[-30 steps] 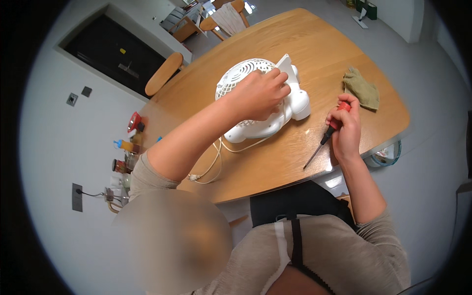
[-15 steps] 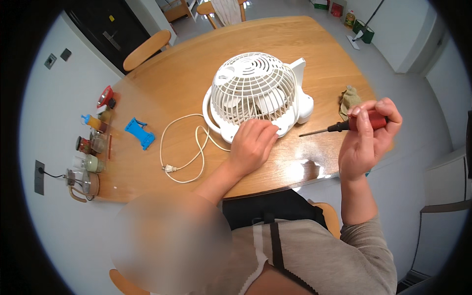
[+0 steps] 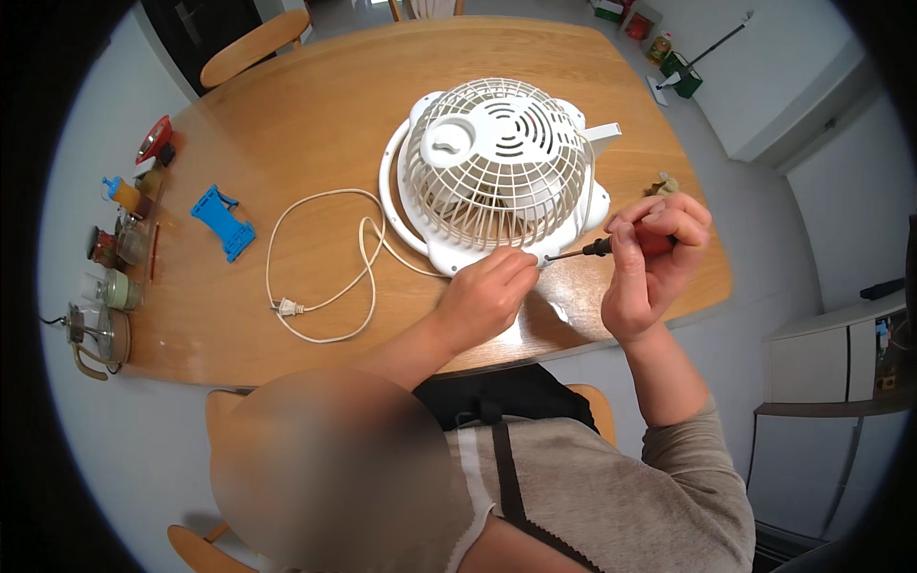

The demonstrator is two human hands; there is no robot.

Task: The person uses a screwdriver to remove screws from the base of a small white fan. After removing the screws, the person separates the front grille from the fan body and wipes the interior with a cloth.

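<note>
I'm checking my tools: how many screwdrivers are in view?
1: the screwdriver in the right hand, its tip at the near edge of the white fan, beside the left hand. Others could be hidden behind the fan.

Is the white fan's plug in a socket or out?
Out: the plug lies on the wooden table, apart from any socket, its cord looping toward the white fan.
</note>
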